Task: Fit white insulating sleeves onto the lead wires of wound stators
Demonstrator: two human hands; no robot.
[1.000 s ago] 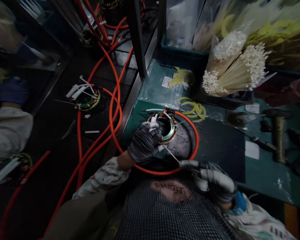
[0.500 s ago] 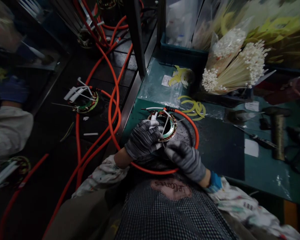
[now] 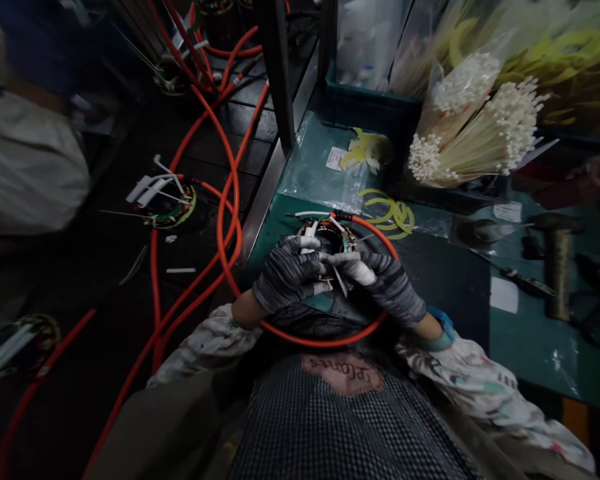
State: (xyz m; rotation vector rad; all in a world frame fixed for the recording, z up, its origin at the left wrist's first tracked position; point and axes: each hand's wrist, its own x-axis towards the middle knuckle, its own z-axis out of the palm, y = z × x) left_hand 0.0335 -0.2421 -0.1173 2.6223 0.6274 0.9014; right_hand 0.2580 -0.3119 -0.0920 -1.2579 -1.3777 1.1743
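Right between the two hands sits the wound ring [image 3: 349, 241], near the left edge of the surface [image 3: 545, 357], just ahead of the fingertips and touched from the near side. It's round, so no long axis to speak of; the hollow middle faces up, its near rim mostly hidden by gloves.

Left hand [image 3: 289, 272] is on the left and near side, fingers curled and gripping the rim, by the look of it. Right hand [image 3: 390, 283] comes in from the near right, fingers bunched together, tips meeting the left's. Neither is clearly nearer. A pale strip [image 3: 342, 283] slants below those tips, toward the wearer and a touch right; whether the right pinches it, I can't tell.

Now the ring's looks: coppery windings, a flash of green inside, white sleeves [image 3: 310, 233] standing up at the left. From the far side an orange-red cable [image 3: 325, 343] leaves through a dark joint, swings round the right, and loops back in front of the checked apron [image 3: 350, 423].

Further out, yellow strips [image 3: 395, 217] lie just beyond, a bundle of white-tipped strands [image 3: 505, 133] at far right, and another wound ring, off to the left, sprouting white sleeves too.
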